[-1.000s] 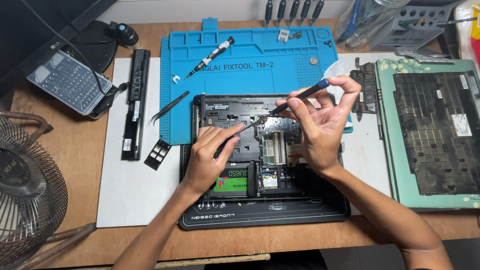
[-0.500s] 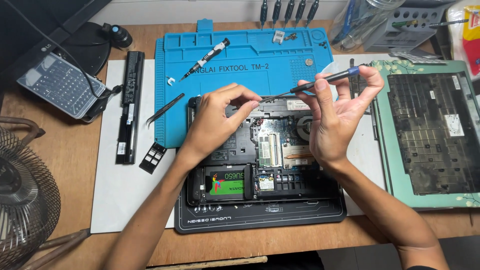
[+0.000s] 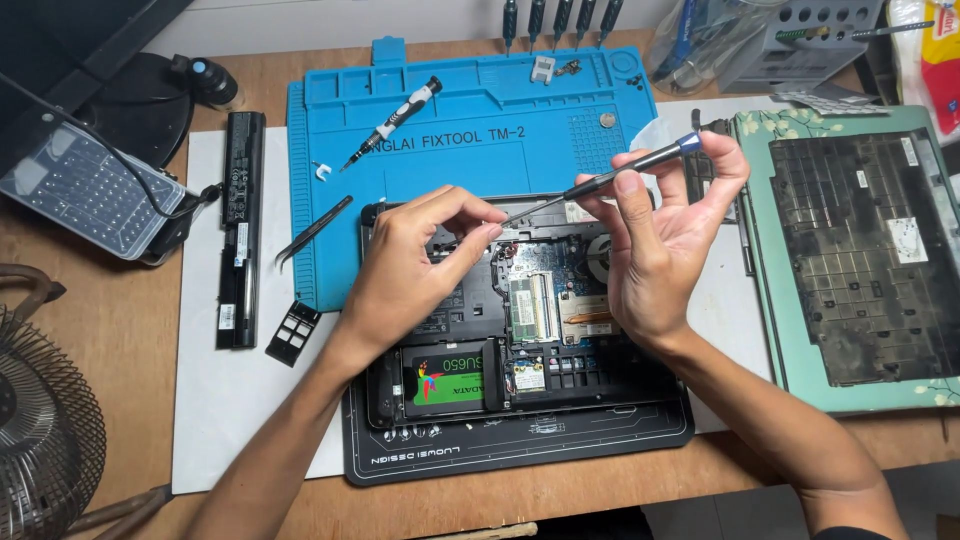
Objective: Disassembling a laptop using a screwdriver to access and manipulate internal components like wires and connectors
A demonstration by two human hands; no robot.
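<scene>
An opened laptop base (image 3: 540, 330) lies on a black mat (image 3: 520, 445), its circuit board, fan and green-labelled drive (image 3: 447, 380) showing. My right hand (image 3: 655, 240) holds a slim screwdriver (image 3: 610, 178) with a blue cap, raised above the board and angled down to the left. My left hand (image 3: 415, 265) hovers over the laptop's upper left part, thumb and fingers pinched right at the screwdriver's tip. I cannot make out whether something small is between those fingertips.
A blue repair mat (image 3: 450, 160) behind the laptop carries a second screwdriver (image 3: 392, 122), tweezers (image 3: 312, 232) and small parts. A long black battery (image 3: 240, 225) lies left, a removed bottom cover (image 3: 860, 250) on a green mat right, a fan (image 3: 40, 420) at the lower left.
Both hands have lifted off the laptop's inside. The screwdriver rose from the board and my left fingers came up to meet its tip.
</scene>
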